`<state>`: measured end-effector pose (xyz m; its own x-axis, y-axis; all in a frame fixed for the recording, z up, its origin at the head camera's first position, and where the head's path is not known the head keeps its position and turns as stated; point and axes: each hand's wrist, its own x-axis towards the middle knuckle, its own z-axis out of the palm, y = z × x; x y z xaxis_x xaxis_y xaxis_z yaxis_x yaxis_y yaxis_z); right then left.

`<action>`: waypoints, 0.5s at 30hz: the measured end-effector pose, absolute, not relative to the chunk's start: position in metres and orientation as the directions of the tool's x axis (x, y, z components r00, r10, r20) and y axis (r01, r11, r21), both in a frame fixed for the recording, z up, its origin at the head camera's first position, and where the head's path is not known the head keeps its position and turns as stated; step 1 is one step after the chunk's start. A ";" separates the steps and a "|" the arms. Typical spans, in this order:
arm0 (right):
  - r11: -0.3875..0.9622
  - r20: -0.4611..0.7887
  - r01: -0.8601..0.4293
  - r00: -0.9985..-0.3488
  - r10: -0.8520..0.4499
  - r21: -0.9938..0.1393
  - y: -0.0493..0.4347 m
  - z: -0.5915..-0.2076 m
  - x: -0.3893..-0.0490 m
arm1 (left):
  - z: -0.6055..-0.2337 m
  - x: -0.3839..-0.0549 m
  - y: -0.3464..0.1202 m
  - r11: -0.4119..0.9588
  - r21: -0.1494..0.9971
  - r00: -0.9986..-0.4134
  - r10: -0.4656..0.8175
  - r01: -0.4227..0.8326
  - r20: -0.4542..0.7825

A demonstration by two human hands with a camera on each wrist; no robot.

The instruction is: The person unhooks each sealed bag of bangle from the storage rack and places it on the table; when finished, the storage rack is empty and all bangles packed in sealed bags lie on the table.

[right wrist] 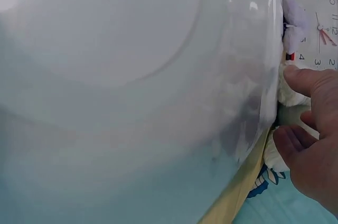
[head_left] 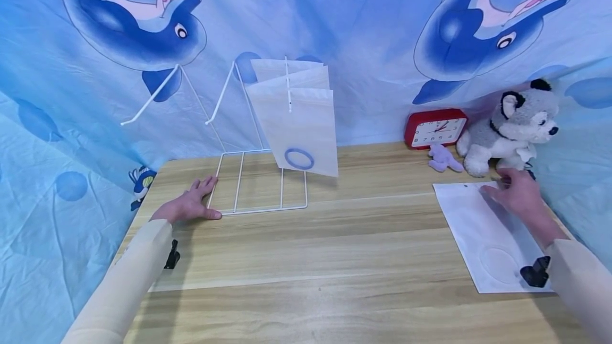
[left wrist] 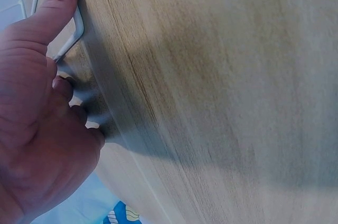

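At the left, a white wire rack (head_left: 270, 209) with upward-angled prongs stands on the table. My left hand (head_left: 193, 201) lies at its front left base corner, the thumb along the front rail and the fingers at the side rail. Several white packets (head_left: 306, 126) hang from the rack's right prong; a bluish-purple ring (head_left: 299, 158) shows on the front one. At the right, a flat white packet (head_left: 470, 227) with a faint round outline lies on the table. My right hand (head_left: 518, 192) is over its far edge, thumb and fingers apart in the right wrist view.
Behind the right packet are a red-framed clock (head_left: 437, 130), a small lilac plush toy (head_left: 443, 158) and a grey-and-white plush dog (head_left: 509, 131). A blue dolphin-print cloth (head_left: 363, 57) encloses the wooden table (head_left: 334, 259) at the back and sides.
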<state>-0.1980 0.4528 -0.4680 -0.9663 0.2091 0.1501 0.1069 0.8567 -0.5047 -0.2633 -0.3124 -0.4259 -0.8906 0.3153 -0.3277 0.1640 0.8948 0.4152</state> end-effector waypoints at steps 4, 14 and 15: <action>0.860 0.225 0.020 -0.962 0.156 -0.509 0.449 -0.463 -0.198 | -0.425 -0.262 -0.314 0.891 0.414 -0.891 0.332 0.188 -0.310; 0.807 0.290 -0.134 -0.956 0.048 -0.576 0.395 -0.421 -0.195 | -0.425 -0.262 -0.312 0.892 0.416 -0.897 0.322 0.179 -0.303; 0.797 0.301 -0.159 -0.953 0.030 -0.583 0.388 -0.417 -0.194 | -0.426 -0.261 -0.312 0.891 0.417 -0.897 0.322 0.179 -0.304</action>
<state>-0.1944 0.3881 -0.4167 -0.9531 0.0295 0.3011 -0.1593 0.7970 -0.5826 -0.2612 -0.3122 -0.4257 -0.8967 0.3219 -0.3037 0.1789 0.8913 0.4166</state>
